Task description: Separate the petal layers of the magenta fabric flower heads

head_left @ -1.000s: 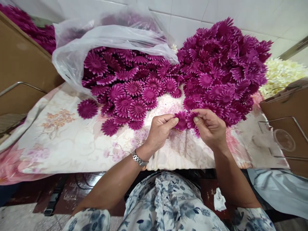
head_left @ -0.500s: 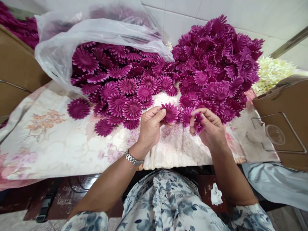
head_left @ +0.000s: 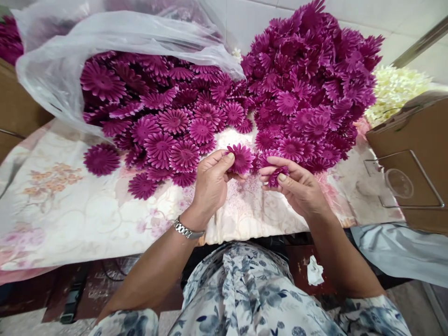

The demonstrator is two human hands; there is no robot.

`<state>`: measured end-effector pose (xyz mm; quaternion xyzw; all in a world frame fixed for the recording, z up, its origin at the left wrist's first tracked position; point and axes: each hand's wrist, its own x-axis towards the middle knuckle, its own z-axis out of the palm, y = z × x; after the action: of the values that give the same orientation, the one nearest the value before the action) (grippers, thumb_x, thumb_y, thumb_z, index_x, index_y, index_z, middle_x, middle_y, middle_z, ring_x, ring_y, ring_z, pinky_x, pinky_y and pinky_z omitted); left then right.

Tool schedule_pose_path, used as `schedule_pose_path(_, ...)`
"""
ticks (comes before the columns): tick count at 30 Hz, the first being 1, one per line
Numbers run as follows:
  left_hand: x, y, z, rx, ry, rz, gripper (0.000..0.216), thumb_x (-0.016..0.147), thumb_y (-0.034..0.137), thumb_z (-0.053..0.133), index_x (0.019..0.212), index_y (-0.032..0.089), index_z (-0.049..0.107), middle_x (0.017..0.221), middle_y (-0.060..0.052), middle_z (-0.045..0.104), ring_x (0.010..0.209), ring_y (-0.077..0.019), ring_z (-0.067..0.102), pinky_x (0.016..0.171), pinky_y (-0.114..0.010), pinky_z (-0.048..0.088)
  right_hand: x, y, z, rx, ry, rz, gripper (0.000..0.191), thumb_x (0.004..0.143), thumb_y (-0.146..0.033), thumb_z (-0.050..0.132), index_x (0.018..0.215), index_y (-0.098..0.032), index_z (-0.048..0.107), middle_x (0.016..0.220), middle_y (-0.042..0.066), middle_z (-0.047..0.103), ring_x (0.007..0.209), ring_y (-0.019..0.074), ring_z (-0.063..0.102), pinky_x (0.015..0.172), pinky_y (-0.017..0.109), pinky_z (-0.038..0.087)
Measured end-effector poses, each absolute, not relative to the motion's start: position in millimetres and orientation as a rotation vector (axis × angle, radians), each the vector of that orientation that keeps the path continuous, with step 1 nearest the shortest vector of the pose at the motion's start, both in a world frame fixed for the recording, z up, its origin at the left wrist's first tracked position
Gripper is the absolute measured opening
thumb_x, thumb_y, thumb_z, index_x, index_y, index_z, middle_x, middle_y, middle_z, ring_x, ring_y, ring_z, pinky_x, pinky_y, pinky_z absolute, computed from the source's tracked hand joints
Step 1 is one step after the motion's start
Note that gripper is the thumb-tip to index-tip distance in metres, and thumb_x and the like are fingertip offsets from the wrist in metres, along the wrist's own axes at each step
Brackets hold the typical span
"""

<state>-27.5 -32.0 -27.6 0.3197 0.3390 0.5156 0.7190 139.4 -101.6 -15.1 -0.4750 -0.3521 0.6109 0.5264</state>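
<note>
Two purple flower heads are in hand, one per side, above the near middle of the desk. Your left grip [head_left: 213, 181] pinches the left flower head [head_left: 242, 159] between thumb and fingers; this piece faces up, with narrow pointed petals, pale edges and a flat ribbed centre. Your right grip [head_left: 301, 187] pinches the right flower head [head_left: 278, 177], which is turned and partly covered by your fingers. The two pieces are near each other but apart. Beyond your left hand, a loose spread of matching flower heads [head_left: 173, 122] extends from the mouth of a clear plastic bag [head_left: 147, 39]; beyond your right hand, a taller heap [head_left: 311, 93] is stacked. The desk is covered by a cream cloth [head_left: 101, 226] printed with pink and orange blossoms. At your far right, pale yellow flowers [head_left: 399, 88] sit behind a cardboard box [head_left: 416, 135]; a second carton [head_left: 21, 105] stands at your left. White wall tiles [head_left: 250, 23] line the back. Below the desk edge, a crumpled white paper [head_left: 315, 270] lies on a dark red surface.
</note>
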Motion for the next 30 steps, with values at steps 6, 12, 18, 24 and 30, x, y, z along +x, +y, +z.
schedule_pose_path(6,-24,-33,-27,0.741,0.799,1.112,0.012,0.062,0.018,0.067,0.06,0.014,0.057,0.055,0.004,0.05,0.05,-0.0045,0.045,0.049,-0.016,0.037,140,-104,-26,-1.259,-1.012,1.262,0.022,0.075,-0.024,0.068,0.096,-0.022,0.065,0.087,0.0,0.068,0.075,0.0089,0.062,0.067,0.022,0.052)
schedule_pose_path(12,-22,-34,-27,0.757,0.786,1.102,0.015,0.054,0.01,0.063,0.058,0.015,0.049,0.052,0.006,0.046,0.048,-0.004,0.044,0.05,-0.017,0.036,138,-108,-27,-1.397,-1.147,1.076,0.022,0.076,-0.017,0.063,0.097,-0.02,0.061,0.081,-0.002,0.064,0.068,0.0075,0.058,0.064,0.022,0.048)
schedule_pose_path(18,-21,-38,-27,0.797,0.809,0.92,0.019,0.051,0.005,0.052,0.067,0.017,0.051,0.059,0.004,0.058,0.042,-0.0077,0.049,0.04,-0.019,0.036,137,-111,-26,-1.519,-1.362,0.892,0.032,0.078,-0.013,0.055,0.11,-0.02,0.056,0.096,0.003,0.066,0.078,0.0108,0.06,0.069,0.025,0.05)
schedule_pose_path(24,-22,-44,-27,1.156,0.795,0.838,0.012,0.066,0.013,0.056,0.076,0.015,0.063,0.053,0.005,0.048,0.045,-0.0036,0.04,0.042,-0.017,0.029,131,-113,-25,-1.54,-1.556,0.692,0.05,0.078,-0.01,0.052,0.126,-0.022,0.044,0.101,0.003,0.064,0.084,0.0137,0.061,0.077,0.031,0.053)
schedule_pose_path(30,-21,-46,-27,1.511,0.729,0.819,0.006,0.073,0.016,0.06,0.067,0.014,0.061,0.065,0.001,0.06,0.061,-0.0066,0.053,0.062,-0.02,0.043,127,-111,-25,-1.464,-1.64,0.743,0.063,0.076,-0.005,0.049,0.135,-0.025,0.037,0.119,0.006,0.058,0.107,0.018,0.058,0.092,0.035,0.05)
